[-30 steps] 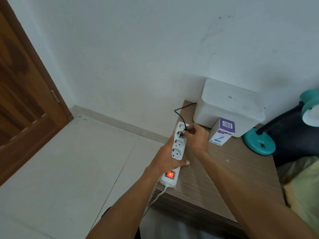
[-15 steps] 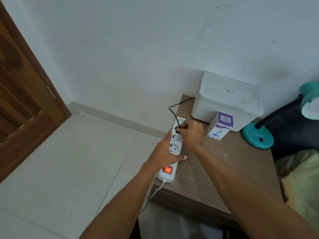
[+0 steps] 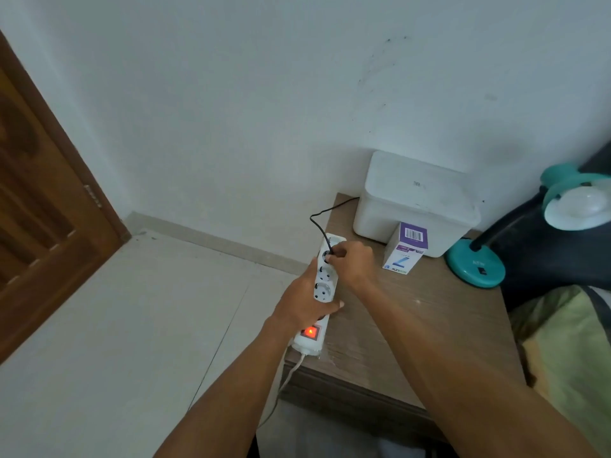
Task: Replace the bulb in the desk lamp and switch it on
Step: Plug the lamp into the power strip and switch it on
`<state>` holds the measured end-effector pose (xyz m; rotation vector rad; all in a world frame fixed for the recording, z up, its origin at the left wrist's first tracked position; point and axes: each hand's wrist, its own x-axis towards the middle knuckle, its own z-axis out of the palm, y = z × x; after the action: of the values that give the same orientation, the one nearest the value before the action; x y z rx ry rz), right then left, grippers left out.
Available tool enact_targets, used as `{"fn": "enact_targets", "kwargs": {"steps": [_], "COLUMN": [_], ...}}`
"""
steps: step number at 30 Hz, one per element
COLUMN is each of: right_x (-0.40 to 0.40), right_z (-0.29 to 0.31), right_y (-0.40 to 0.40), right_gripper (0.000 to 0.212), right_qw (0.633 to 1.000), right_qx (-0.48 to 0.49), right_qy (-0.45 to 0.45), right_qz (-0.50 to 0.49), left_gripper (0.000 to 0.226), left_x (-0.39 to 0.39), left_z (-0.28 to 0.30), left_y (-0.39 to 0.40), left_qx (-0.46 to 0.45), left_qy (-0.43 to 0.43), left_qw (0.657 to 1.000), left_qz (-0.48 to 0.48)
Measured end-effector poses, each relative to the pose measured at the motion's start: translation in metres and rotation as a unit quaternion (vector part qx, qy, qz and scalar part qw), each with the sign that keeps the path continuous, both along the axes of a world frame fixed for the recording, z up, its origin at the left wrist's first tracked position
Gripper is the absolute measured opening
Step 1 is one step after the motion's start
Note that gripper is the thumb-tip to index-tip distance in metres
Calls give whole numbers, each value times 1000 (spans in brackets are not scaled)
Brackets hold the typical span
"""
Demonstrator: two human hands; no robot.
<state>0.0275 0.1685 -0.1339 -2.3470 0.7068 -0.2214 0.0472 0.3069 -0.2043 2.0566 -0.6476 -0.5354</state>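
Note:
A white power strip (image 3: 323, 289) lies along the left edge of the wooden bedside table (image 3: 413, 325), its red switch (image 3: 310, 332) lit. My left hand (image 3: 302, 302) grips the strip around its middle. My right hand (image 3: 350, 261) pinches the black plug (image 3: 328, 257) at the strip's far socket; its black cord (image 3: 317, 223) loops back behind the white box. The teal desk lamp (image 3: 476, 266) stands at the table's right, and a white bulb (image 3: 583, 201) sits in its shade. A purple-and-white bulb carton (image 3: 405, 247) stands beside it.
A white lidded box (image 3: 416, 200) sits against the wall at the back of the table. A wooden door (image 3: 43, 206) is at the left, with pale floor tiles (image 3: 132, 325) below. Dark and yellow-green bedding (image 3: 568, 342) lies at the right.
My right hand has stayed on the plug at the far socket while my left keeps holding the strip. The view shifted slightly; the lamp's bulb shows more fully now.

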Motion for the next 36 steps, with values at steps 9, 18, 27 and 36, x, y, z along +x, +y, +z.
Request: {"fn": "enact_targets", "kwargs": {"steps": [9,18,27,36], "right_x": [-110,-220,-221,-175], "right_z": [-27,-53,-73,-91], "right_y": [-53,-148,-231,-272], "right_gripper": [43,38,56,59], "right_qw": [995,984,980,974], "right_qx": [-35,-98,-148,-212], "right_qy": [76,101,105,58], "right_qz": [-53,-111,-76,-43], "left_gripper": [83,65,72,68], "left_x": [-38,-110,-100,-66], "left_z": [27,17,6,-21], "left_y": [-16,-128,-250,-299], "left_qx": [136,110,114,105], "left_qy": [-290,-283,-283,-330], "left_qw": [946,925,912,893], "left_qz": [-53,-231,-274,-288]}}
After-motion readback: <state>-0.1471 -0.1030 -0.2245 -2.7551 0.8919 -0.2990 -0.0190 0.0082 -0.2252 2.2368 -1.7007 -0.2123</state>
